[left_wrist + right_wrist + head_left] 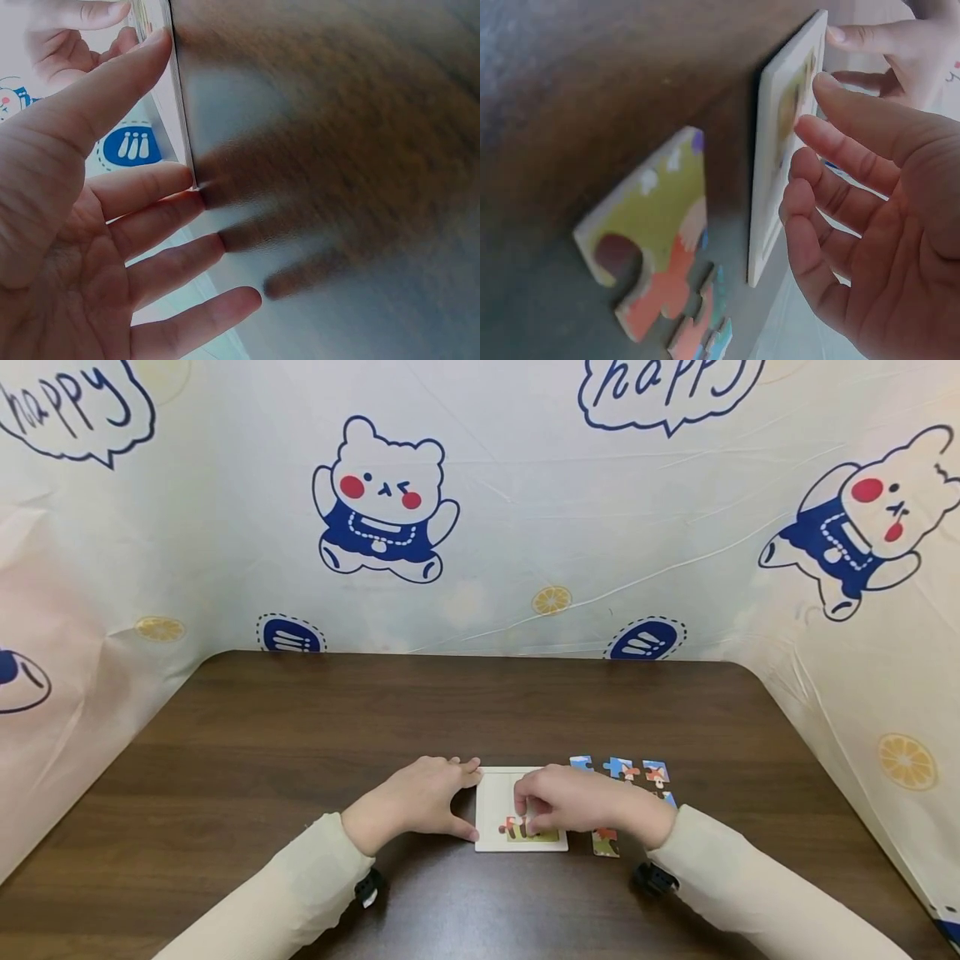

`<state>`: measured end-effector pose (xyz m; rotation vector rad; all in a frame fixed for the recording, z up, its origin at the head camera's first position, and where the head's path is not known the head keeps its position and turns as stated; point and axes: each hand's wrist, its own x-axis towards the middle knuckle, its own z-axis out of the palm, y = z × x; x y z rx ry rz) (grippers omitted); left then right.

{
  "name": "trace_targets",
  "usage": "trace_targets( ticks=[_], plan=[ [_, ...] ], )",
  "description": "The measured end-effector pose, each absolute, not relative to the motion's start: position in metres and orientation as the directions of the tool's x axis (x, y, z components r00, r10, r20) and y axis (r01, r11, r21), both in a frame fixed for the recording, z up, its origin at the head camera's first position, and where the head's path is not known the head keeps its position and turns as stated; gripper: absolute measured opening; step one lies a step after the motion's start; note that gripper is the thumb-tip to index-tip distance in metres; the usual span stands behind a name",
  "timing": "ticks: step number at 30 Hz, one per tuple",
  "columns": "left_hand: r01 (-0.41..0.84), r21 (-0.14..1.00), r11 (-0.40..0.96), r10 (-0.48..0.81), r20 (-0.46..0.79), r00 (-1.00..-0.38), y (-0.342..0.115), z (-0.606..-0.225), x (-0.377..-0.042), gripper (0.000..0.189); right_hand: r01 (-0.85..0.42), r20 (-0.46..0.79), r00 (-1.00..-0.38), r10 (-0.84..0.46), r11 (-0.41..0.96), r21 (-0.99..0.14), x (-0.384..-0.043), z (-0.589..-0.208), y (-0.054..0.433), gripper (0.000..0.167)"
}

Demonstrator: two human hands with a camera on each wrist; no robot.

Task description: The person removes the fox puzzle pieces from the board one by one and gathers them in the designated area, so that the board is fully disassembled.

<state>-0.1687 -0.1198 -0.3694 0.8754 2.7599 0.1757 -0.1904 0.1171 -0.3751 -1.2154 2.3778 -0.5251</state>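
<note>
A shallow cream puzzle tray [492,797] lies on the table, with joined jigsaw pieces [547,837] in its lower right part showing green, yellow and dark stripes. My left hand [427,797] spreads thumb and fingers along the tray's left edge. In the left wrist view its fingers are nearly straight, thumb tip touching the rim. My right hand [573,797] hovers over the tray, fingers bent loosely and fingertips close to the laid pieces. Between its thumb and index finger a gap shows in the right wrist view, with no piece visible there. The hand hides part of the tray.
Loose jigsaw pieces lie right of the tray: a green and orange one [606,843] near the front, a blue one [581,762] and several more behind, partly under my right forearm. The brown table [300,718] meets a printed cloth [495,527] at the back.
</note>
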Motion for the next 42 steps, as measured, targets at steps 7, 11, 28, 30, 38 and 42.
trace_targets(
  ticks=[7,11,28,30,38,42],
  plan=[
    [0.555,0.186,0.811,0.584,-0.186,-0.79,-0.1206,-0.3705,-0.1688,0.073,-0.688,-0.171,-0.531,-0.83,0.54,-0.485,-0.1877,-0.3796,0.1177,0.017],
    [0.564,0.189,0.804,0.593,-0.174,-0.786,-0.1215,-0.3728,-0.1693,0.074,-0.696,-0.158,-0.525,-0.836,0.529,-0.485,-0.1871,-0.3794,0.1187,0.018],
    [0.549,0.2,0.812,0.581,-0.177,-0.794,-0.1215,-0.3726,-0.1686,0.075,-0.688,-0.152,-0.525,-0.837,0.523,-0.502,-0.1862,-0.3794,0.1189,0.019],
    [0.541,0.207,0.816,0.575,-0.183,-0.798,-0.1214,-0.3725,-0.1684,0.076,-0.682,-0.151,-0.524,-0.838,0.519,-0.516,-0.1862,-0.3794,0.1193,0.019],
    [0.545,0.197,0.815,0.577,-0.178,-0.797,-0.1218,-0.3732,-0.1685,0.076,-0.671,-0.142,-0.53,-0.836,0.516,-0.532,-0.1876,-0.3793,0.1209,0.018],
    [0.551,0.193,0.812,0.581,-0.174,-0.795,-0.122,-0.3731,-0.1685,0.076,-0.658,-0.146,-0.536,-0.831,0.52,-0.545,-0.1874,-0.379,0.121,0.018]
  ],
)
